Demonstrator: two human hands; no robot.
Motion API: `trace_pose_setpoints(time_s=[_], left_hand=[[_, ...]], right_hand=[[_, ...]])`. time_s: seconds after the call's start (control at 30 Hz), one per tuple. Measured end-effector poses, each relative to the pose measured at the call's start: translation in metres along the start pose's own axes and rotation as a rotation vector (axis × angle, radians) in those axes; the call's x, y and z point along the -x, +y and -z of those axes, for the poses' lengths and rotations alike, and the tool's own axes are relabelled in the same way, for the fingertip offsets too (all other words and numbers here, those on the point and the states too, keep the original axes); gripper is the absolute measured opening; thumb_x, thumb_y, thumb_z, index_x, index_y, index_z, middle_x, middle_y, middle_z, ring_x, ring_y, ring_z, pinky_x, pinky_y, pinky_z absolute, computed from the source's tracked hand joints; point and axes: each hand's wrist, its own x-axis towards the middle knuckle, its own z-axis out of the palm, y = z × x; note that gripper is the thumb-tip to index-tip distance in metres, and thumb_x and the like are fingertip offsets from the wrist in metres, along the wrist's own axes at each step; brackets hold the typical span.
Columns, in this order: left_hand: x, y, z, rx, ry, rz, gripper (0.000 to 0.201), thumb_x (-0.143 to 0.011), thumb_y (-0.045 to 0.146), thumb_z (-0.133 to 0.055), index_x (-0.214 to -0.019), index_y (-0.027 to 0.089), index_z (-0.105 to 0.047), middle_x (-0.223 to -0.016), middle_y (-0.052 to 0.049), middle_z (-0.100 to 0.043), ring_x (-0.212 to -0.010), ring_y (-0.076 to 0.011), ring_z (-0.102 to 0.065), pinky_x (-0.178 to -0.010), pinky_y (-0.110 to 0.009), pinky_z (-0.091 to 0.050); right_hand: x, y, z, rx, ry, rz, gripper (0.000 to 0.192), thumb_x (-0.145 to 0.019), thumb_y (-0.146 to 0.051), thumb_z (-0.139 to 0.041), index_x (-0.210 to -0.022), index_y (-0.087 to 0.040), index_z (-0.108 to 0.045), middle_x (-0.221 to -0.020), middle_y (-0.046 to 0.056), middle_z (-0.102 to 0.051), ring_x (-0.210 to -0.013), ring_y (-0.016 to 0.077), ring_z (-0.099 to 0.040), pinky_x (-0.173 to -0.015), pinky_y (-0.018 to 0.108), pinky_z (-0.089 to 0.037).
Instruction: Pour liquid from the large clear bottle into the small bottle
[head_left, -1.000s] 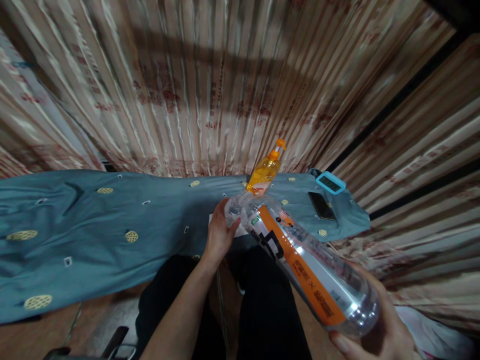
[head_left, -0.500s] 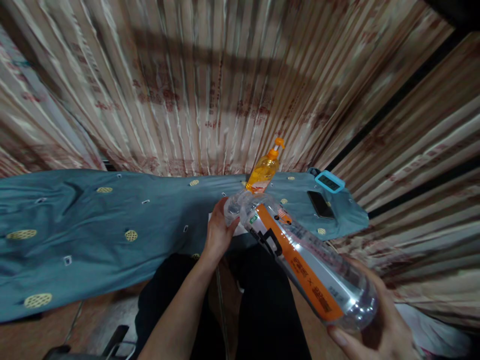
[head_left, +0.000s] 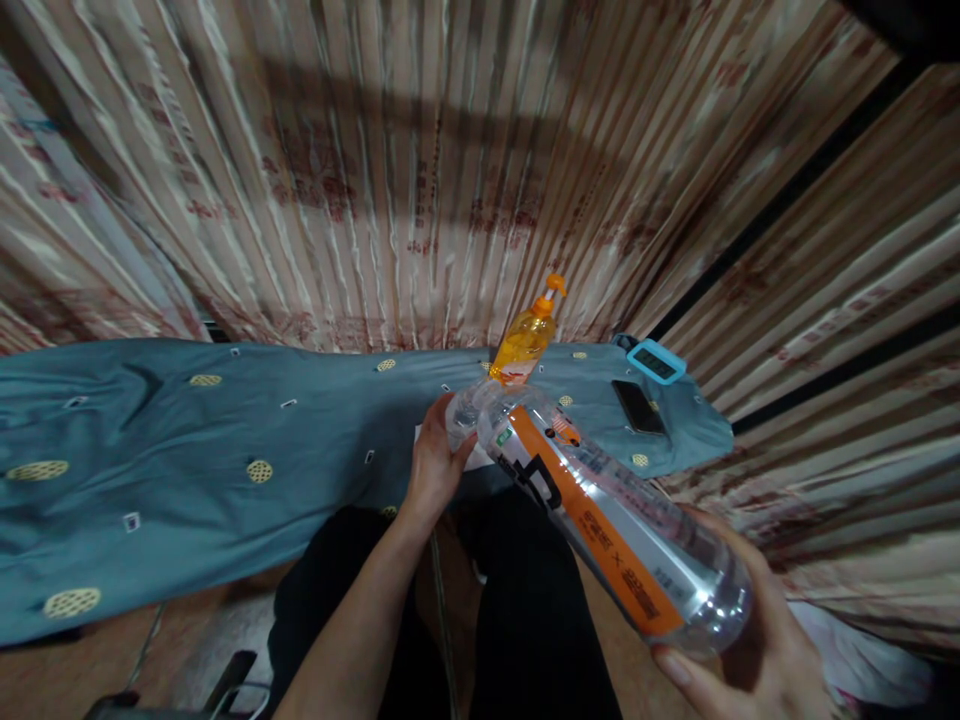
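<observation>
1. The right hand (head_left: 742, 650) holds the bottom end of a large clear plastic bottle (head_left: 600, 510), with the fingers curled under and around its base, at the lower right of the view.
2. The bottle lies tilted in the air above the person's lap, its base low and near the camera, its neck pointing up and away toward the bench (head_left: 187, 450).
3. An orange and white label with dark print runs along the side of the bottle.
4. The left hand (head_left: 433, 465) is closed around the neck end of the bottle, the fingers wrapped over the top; I cannot tell if a cap is on it, because the hand covers it.
5. The bench is covered with a blue-grey cloth that has small yellow round patterns.
6. An orange pump bottle (head_left: 525, 345) stands upright on the cloth, just behind the neck of the clear bottle.
7. To the right of it a dark phone (head_left: 638, 407) lies flat on the cloth, and near it is a small device with a light blue frame (head_left: 655, 362).
8. A striped curtain (head_left: 420, 170) with reddish patterns hangs behind the bench.
9. The person's legs in black trousers (head_left: 517, 620) show below the hands.
</observation>
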Motion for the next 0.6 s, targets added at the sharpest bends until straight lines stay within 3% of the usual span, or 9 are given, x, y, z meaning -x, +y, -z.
trace_pose_setpoints(time_s=[0.37,0.5,0.6], left_hand=[[-0.0002,0.0007,0.0002,0.003,0.002,0.002,0.058,-0.085,0.03,-0.07,-0.139,0.017,-0.051,-0.139,-0.018,-0.067,-0.131,-0.0335,-0.065,-0.112,-0.051,-0.052],[-0.0012,0.0026,0.0017,0.006,-0.006,0.0,0.057,-0.086,0.031,-0.069,-0.138,0.017,-0.052,-0.136,-0.017,-0.068,-0.129,-0.0322,-0.067,-0.111,-0.05,-0.053],[-0.0015,0.004,0.0024,0.008,-0.008,0.008,0.056,-0.087,0.033,-0.068,-0.138,0.015,-0.052,-0.137,-0.019,-0.067,-0.13,-0.033,-0.066,-0.112,-0.051,-0.053]], right_hand=[[0.0017,0.004,0.0017,0.024,-0.047,-0.024,0.08,-0.081,-0.061,-0.074,-0.146,-0.022,-0.048,-0.147,0.011,-0.054,-0.136,0.0355,-0.054,-0.113,0.037,-0.04],[0.0012,-0.0009,-0.0009,0.012,-0.024,-0.006,0.07,-0.081,-0.065,-0.074,-0.136,-0.026,-0.055,-0.141,0.007,-0.057,-0.132,0.0314,-0.056,-0.109,0.031,-0.041],[0.0014,-0.0026,-0.0021,-0.006,-0.025,-0.013,0.075,-0.082,-0.063,-0.073,-0.142,-0.024,-0.052,-0.143,0.007,-0.056,-0.13,0.0287,-0.057,-0.108,0.028,-0.041]])
